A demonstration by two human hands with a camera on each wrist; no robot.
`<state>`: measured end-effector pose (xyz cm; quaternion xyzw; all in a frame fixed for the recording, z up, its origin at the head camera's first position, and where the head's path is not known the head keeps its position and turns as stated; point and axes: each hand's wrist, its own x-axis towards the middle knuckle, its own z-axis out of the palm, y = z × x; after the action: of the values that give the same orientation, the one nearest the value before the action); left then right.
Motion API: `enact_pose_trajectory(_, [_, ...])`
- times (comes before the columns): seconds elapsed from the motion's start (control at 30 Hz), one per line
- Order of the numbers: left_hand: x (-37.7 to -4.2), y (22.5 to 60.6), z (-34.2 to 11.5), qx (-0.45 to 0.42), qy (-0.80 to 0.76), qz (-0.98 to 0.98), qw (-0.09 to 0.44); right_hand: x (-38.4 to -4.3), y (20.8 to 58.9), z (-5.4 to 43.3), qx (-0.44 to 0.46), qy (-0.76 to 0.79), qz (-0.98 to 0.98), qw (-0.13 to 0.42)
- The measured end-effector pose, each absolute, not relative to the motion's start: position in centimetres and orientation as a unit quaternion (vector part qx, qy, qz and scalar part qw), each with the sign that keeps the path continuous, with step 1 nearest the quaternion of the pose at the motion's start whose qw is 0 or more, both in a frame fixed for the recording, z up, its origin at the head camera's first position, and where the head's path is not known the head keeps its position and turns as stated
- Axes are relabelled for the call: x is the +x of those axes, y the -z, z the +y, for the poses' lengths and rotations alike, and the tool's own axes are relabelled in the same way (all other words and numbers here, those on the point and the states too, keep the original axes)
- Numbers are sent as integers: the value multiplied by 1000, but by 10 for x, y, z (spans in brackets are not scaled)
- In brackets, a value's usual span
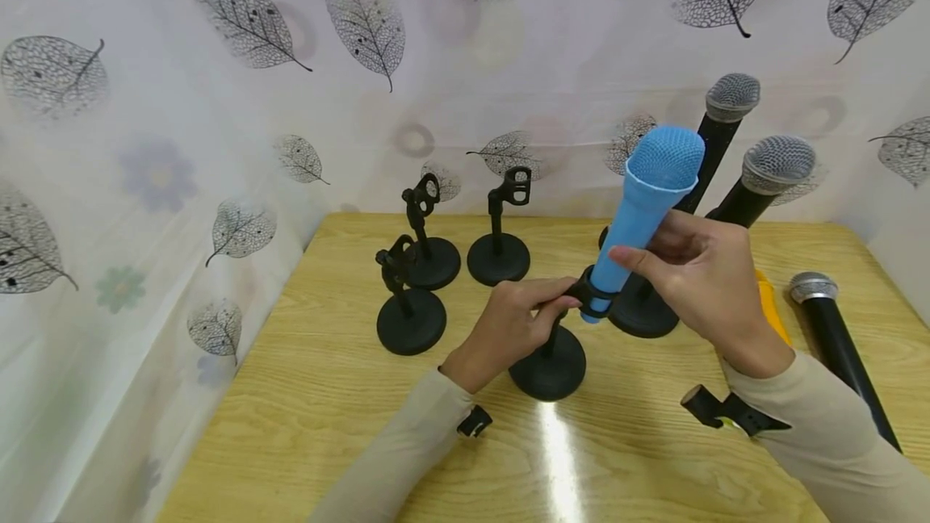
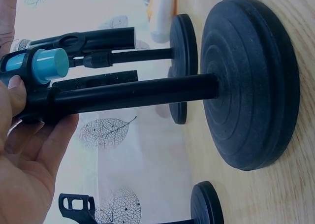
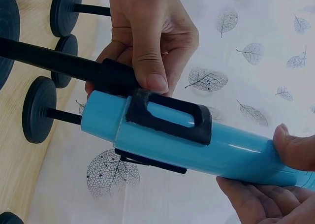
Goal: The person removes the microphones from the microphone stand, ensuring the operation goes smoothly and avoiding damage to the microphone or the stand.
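A blue microphone [image 1: 630, 216] leans tilted, its handle passing through the black clip [image 3: 170, 118] of a small desk stand. My right hand [image 1: 701, 281] grips the blue handle above the clip, fingers behind and thumb in front. With thumb and fingers my left hand [image 1: 508, 321] pinches the stand's neck just beneath the clip. In the left wrist view the handle's blue end [image 2: 51, 65] pokes out of the clip. That stand's round base [image 1: 548, 366] rests on the wooden table.
Several black stands with vacant clips, one stand [image 1: 499, 248] among them, are at the back left. Two black microphones [image 1: 773, 172] rise tilted behind my right hand. Another black microphone [image 1: 835, 337] lies at the right, near a yellow object [image 1: 772, 305]. A leaf-print curtain [image 1: 436, 87] hangs behind the table.
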<state>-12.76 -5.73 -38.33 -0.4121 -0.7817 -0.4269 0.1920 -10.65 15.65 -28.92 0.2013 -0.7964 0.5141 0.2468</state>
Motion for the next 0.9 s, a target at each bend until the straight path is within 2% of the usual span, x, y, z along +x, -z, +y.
enact_pose_trajectory(0.5, [-127,383,-56,-410,428,-783,186,-104,280,160,196,-499,-801,265])
enact_pose_trajectory(0.8, [-128,383,-56,-401,429,-789,181,-98,240,189,199,-560,-732,333])
enact_pose_trajectory(0.9, [-128,384,-57,-398,429,-791,180,-96,236,198,183,-552,-739,339])
